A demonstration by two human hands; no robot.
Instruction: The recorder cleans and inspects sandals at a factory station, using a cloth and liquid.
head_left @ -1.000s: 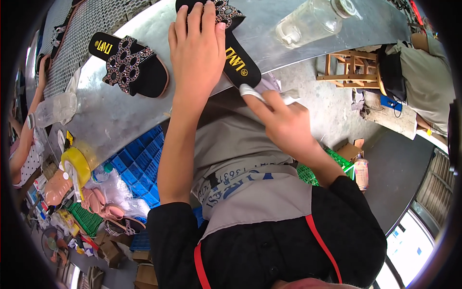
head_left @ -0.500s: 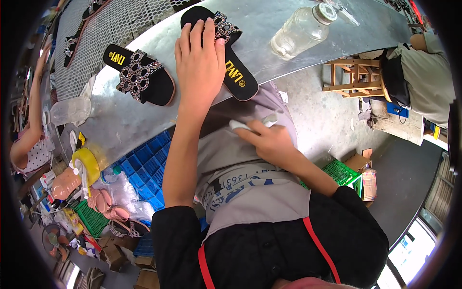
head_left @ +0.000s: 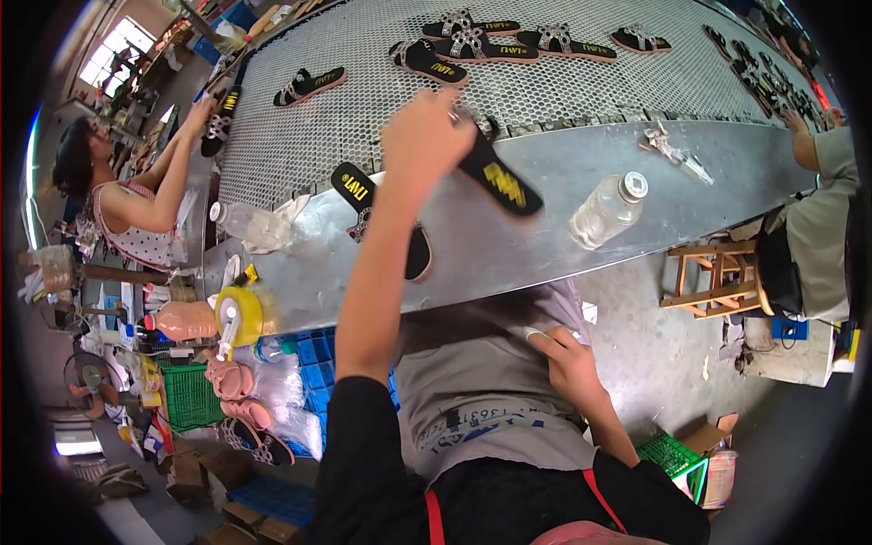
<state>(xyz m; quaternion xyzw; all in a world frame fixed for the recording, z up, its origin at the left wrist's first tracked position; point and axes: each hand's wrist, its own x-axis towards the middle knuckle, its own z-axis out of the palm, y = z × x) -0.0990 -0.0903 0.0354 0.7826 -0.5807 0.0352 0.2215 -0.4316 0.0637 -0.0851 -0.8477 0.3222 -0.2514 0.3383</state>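
Observation:
My left hand (head_left: 425, 136) is closed around the strap end of a black slide sandal (head_left: 501, 174) with a jewelled strap. It holds the sandal raised over the far edge of the metal table, near the mesh surface; the fingers hide much of the strap. A matching sandal (head_left: 420, 254) lies on the metal under my left forearm, partly covered by it. My right hand (head_left: 572, 371) is low over my apron, fingers curled on a small white cloth (head_left: 532, 334), of which only a bit shows.
Several jewelled sandals (head_left: 490, 50) lie on the mesh conveyor (head_left: 354, 127). A clear jar (head_left: 610, 211) stands on the metal table (head_left: 490, 259), a plastic bottle (head_left: 250, 225) lies at its left. One person works at far left; another sits at right by a wooden stool (head_left: 718, 277).
My left hand has lifted the sandal off the metal table and carried it toward the mesh. My view has tilted up, showing more of the conveyor. My right hand still holds the cloth.

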